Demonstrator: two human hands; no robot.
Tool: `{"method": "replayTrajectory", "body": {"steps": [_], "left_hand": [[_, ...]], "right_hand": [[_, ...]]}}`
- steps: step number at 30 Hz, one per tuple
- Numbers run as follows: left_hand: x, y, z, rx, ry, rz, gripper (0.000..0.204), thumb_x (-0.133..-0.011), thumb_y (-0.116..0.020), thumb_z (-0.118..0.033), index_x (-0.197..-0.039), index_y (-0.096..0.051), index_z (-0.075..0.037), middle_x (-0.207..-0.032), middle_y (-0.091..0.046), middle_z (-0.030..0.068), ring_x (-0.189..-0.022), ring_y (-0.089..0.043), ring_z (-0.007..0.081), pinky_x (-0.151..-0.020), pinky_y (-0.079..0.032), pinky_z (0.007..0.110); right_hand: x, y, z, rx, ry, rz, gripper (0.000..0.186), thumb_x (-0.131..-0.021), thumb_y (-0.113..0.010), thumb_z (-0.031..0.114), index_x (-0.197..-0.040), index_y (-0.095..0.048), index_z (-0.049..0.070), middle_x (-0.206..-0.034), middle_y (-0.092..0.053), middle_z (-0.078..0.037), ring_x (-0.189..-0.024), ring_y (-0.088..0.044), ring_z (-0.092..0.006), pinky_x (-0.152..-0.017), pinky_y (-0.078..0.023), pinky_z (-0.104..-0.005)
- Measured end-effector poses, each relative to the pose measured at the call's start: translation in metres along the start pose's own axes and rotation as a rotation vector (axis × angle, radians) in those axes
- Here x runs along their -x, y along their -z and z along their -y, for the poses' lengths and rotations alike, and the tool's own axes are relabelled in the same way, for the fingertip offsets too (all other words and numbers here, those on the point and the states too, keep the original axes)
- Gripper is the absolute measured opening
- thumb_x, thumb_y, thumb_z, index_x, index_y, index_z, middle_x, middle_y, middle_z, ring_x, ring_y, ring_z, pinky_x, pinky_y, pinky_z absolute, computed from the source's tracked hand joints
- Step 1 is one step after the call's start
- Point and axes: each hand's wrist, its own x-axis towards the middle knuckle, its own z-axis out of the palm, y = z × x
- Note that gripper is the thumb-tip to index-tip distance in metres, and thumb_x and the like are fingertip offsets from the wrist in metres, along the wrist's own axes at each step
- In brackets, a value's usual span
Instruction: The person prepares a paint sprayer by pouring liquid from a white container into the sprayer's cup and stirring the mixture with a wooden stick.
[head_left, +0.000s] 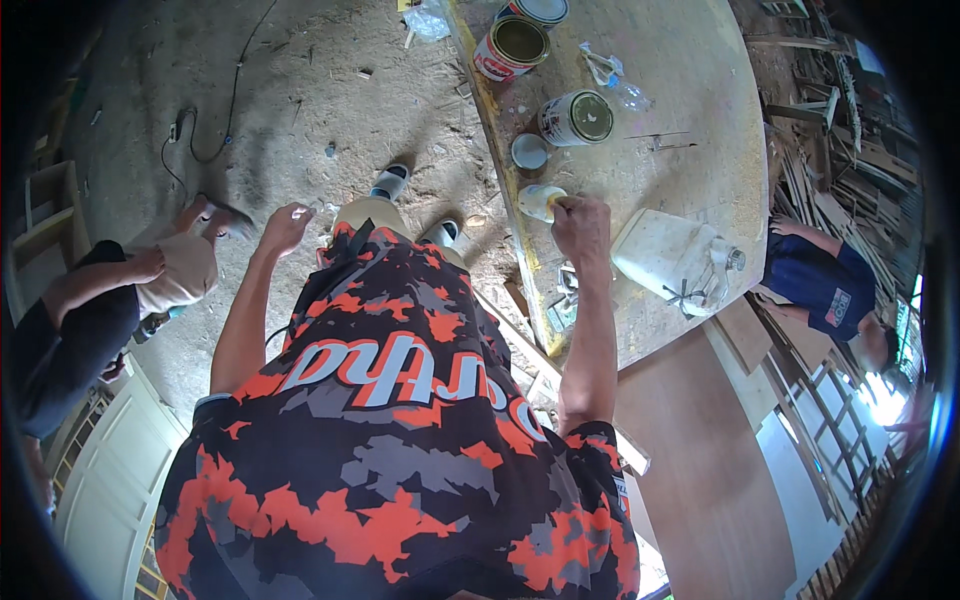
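Note:
My right hand is closed over the table's left part, its fingertips at the yellowish end of a small white container. I cannot tell whether they grip its rim or something thin inside it. Held out over the floor on the left, my left hand has its fingers curled together. A tiny pale bit shows at its fingertips, too small to name. Beside my right forearm lies a large whitish plastic jug with a capped neck. A round pale lid rests just beyond the small container.
Paint cans and an open can stand farther along the wooden table. Crumpled clear plastic lies near them. One person is at the right, another at the left. A cable crosses the floor.

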Motion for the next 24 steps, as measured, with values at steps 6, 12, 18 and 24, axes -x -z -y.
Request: {"method": "replayTrajectory", "body": {"steps": [6,12,18,24], "left_hand": [[0.002,0.002,0.004,0.018,-0.031,-0.018,0.049,-0.107,-0.067,-0.045,-0.132,-0.074,-0.003,-0.131,-0.075,0.0254,-0.125,-0.071,0.0406,-0.106,-0.054,0.046],[0.005,0.005,-0.001,0.042,-0.027,-0.015,0.048,-0.108,-0.067,-0.044,-0.133,-0.074,-0.004,-0.129,-0.076,0.0255,-0.124,-0.072,0.0411,-0.106,-0.055,0.047],[0.002,0.001,0.007,-0.021,-0.045,-0.026,0.048,-0.107,-0.067,-0.045,-0.132,-0.075,-0.005,-0.130,-0.076,0.0248,-0.125,-0.072,0.0401,-0.107,-0.054,0.046],[0.005,-0.001,0.001,0.014,-0.037,-0.021,0.049,-0.107,-0.067,-0.045,-0.130,-0.076,-0.002,-0.129,-0.077,0.0240,-0.125,-0.072,0.0389,-0.108,-0.054,0.046]], "right_hand": [[0.001,0.007,0.010,0.059,-0.087,0.012,0.017,-0.090,-0.074,0.014,-0.095,-0.083,0.001,-0.094,-0.075,-0.027,-0.091,-0.074,-0.0459,-0.083,-0.058,-0.0530],[0.002,0.010,0.009,0.000,-0.042,0.097,0.018,-0.090,-0.075,0.015,-0.098,-0.083,0.001,-0.098,-0.076,-0.025,-0.093,-0.074,-0.0461,-0.086,-0.058,-0.0535],[0.011,0.006,0.004,-0.047,-0.115,-0.067,0.019,-0.091,-0.073,0.015,-0.099,-0.084,0.001,-0.102,-0.074,-0.025,-0.097,-0.073,-0.0445,-0.087,-0.058,-0.0523],[0.029,0.000,-0.006,-0.251,-0.026,-0.143,0.014,-0.091,-0.074,0.005,-0.100,-0.083,0.000,-0.095,-0.077,-0.021,-0.083,-0.075,-0.0354,-0.077,-0.059,-0.0434]]}}
